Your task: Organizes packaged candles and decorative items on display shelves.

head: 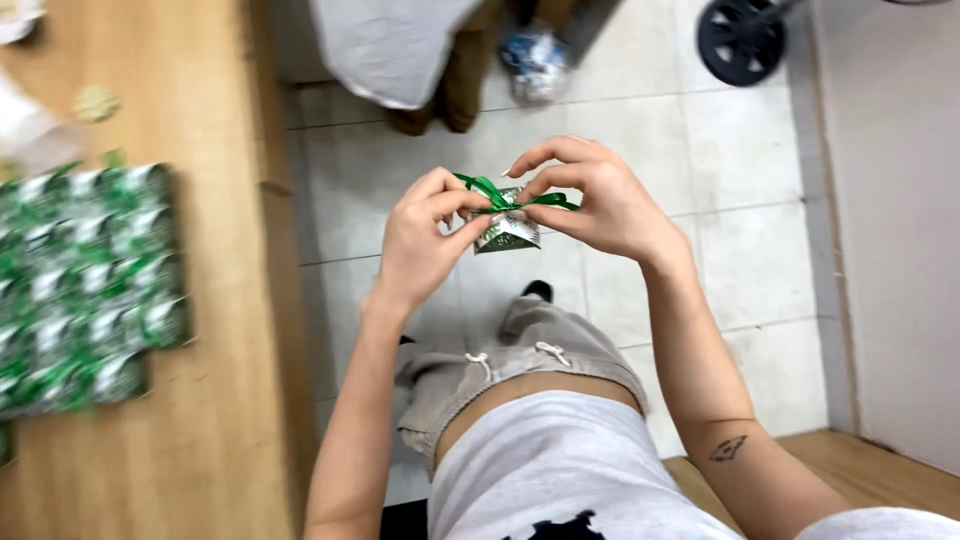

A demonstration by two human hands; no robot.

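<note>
Both hands, left (425, 240) and right (600, 205), pinch a green ribbon (505, 200) on a small packet (507, 232) above pale floor tiles (740, 260), beside a wooden table (215, 300).

Rows of green-and-silver packets (85, 285) lie on the wooden table (215, 420) beside a black wheel (741, 40).

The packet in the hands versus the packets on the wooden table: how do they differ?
The packet is single, held in the air between the left hand and right hand; the table packets lie packed in rows. A green ribbon stands out clearly on the held one; the table ones look blurred. Both are green and silver.
</note>
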